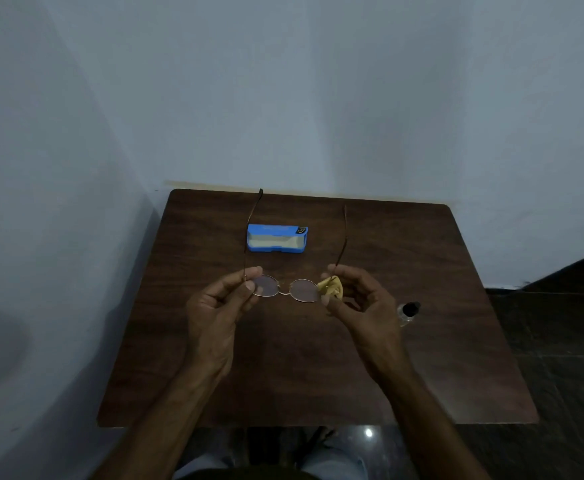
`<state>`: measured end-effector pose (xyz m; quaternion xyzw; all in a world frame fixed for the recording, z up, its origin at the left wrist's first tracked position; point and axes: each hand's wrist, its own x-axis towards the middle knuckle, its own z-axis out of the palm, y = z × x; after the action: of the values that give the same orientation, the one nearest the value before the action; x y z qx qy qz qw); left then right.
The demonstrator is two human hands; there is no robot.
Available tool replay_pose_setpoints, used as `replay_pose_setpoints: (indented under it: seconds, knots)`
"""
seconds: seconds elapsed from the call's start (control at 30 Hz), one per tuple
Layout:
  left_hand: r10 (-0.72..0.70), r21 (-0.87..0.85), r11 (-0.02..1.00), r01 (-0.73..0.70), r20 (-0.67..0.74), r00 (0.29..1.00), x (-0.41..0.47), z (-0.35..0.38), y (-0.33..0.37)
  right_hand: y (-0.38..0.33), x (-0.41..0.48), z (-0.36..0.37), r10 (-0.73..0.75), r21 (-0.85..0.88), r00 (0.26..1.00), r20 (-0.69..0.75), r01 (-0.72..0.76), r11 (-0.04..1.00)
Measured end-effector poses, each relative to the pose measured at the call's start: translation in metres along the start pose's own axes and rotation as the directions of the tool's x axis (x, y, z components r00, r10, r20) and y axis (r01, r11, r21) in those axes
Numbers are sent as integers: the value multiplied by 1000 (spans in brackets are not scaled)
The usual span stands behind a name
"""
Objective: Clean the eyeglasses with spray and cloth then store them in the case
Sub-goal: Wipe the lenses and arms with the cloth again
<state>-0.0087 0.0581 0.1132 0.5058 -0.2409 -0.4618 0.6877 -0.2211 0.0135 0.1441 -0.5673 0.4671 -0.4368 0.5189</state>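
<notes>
At the bottom edge, the person's knees are showing in pale trousers, tucked under the near edge of a dark wooden table (pixel 318 382). Both bare forearms are reaching forward over the table, converging toward the middle.

The left hand (pixel 219 306) is pinching the left end of the eyeglasses (pixel 303 289) between thumb and curled fingers, right at the edge of the left lens. The right hand (pixel 363 303) is gripping a bunched yellow cloth (pixel 332 288), its fingers curled and pressing the cloth against the outer edge of the right lens.

The eyeglasses, with thin metal rims and rounded lenses, are being held in the air above the middle of the table. The lenses are facing the person and both temples are unfolded, pointing away toward the wall.

Just to the right of the right wrist, a small clear spray bottle (pixel 409 311) with a dark cap is standing on the table, partly hidden behind the hand.

Farther back, a blue eyeglass case (pixel 277 238) is lying open on the table, its pale lining showing. In the picture the left temple is crossing over its left end.

Beyond the table's far edge, a plain bluish wall (pixel 318 98) is rising, and dark floor (pixel 560 341) is showing on the right.
</notes>
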Motion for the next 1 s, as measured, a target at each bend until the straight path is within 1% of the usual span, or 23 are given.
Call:
replay_pose_setpoints:
  seconds: [0.07, 0.17, 0.27, 0.4, 0.47, 0.53, 0.67, 0.83, 0.93, 1.0]
  knots:
    - [19, 24, 1000, -19, 7, 1000, -1, 0, 1, -1, 1, 2, -23, -29, 1000, -1, 23, 999]
    - [42, 42, 998, -42, 6, 999, -3, 2, 3, -3, 2, 6, -98, -62, 995, -13, 97, 993]
    - [35, -28, 999, -35, 5, 999, -5, 8, 7, -5, 3, 11, -171, -41, 985, -32, 170, 985]
    - [-73, -160, 984, 76, 24, 997, -14, 19, 2, -8, 7, 14, -217, -46, 976, -28, 216, 975]
    - [-153, -153, 976, 155, 25, 988, -20, 24, -3, -9, 9, 13, -230, -54, 973, -23, 229, 972]
    - [-202, -100, 974, 203, 22, 979, -25, 28, -7, -8, 11, 11, -240, -61, 971, -24, 238, 969]
    - [-172, -54, 984, 172, 17, 985, -25, 33, -7, -6, 9, 9, -229, -60, 973, -17, 228, 972]
    - [-174, -3, 985, 174, -68, 982, -22, 37, -10, -3, 2, 11, -190, -102, 981, -22, 187, 977]
    - [-173, 45, 983, 179, -116, 978, -22, 37, -12, -6, -4, 15, -121, -54, 991, -63, 118, 992]
    - [-169, 47, 983, 178, -144, 975, -21, 36, -13, -11, -7, 13, -100, -16, 993, -61, 100, 995]
